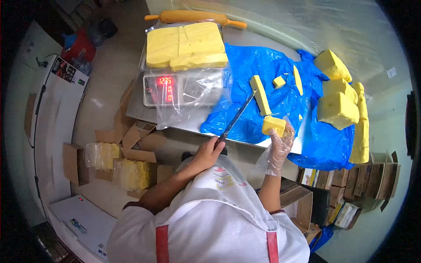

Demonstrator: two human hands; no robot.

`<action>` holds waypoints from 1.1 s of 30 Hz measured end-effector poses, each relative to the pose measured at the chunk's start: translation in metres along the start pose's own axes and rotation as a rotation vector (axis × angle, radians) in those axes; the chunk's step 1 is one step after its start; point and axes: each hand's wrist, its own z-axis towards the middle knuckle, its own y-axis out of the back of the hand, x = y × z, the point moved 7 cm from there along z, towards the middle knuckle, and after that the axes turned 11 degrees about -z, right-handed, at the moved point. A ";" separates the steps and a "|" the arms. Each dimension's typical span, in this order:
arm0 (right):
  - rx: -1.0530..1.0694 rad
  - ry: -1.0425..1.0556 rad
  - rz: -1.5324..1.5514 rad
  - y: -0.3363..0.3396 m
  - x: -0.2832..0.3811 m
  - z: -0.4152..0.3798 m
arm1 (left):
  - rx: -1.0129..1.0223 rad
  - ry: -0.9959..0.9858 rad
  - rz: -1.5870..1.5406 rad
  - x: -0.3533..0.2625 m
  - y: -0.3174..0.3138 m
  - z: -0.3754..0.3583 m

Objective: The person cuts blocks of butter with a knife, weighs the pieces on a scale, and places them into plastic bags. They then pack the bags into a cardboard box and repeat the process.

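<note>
My left hand point(208, 154), bare, is closed around the handle of a long knife point(238, 117). The blade slants up to the right, its tip by a long yellow stick of butter point(261, 96) on blue plastic sheeting point(245, 61). In a clear plastic glove, my right hand point(280, 142) grips a small butter block point(272, 125) near the table's front edge. A butter cube point(279, 82) and a thin butter slice point(297, 80) lie farther back on the sheeting. Large butter blocks point(337, 109) stand to the right.
A digital scale point(151, 94) with a lit red display stands at left, partly under clear plastic. Behind it, a tray holds butter slabs point(184, 41), with a rolling pin point(193, 17) beyond. Open cartons point(76, 164) with wrapped yellow blocks sit on the floor; more boxes point(368, 179) are at right.
</note>
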 end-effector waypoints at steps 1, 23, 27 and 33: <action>0.018 0.005 -0.057 -0.002 -0.004 0.001 | -0.017 -0.019 0.001 0.002 0.001 -0.001; 0.070 0.611 -0.985 -0.022 0.044 0.036 | -0.047 -0.053 0.150 0.013 -0.006 0.001; 0.082 0.540 -1.087 -0.014 0.020 0.146 | -0.063 -0.015 0.207 0.003 -0.005 0.007; 0.414 0.351 -1.715 -0.071 -0.026 0.222 | -0.147 -0.096 0.476 0.004 0.001 0.007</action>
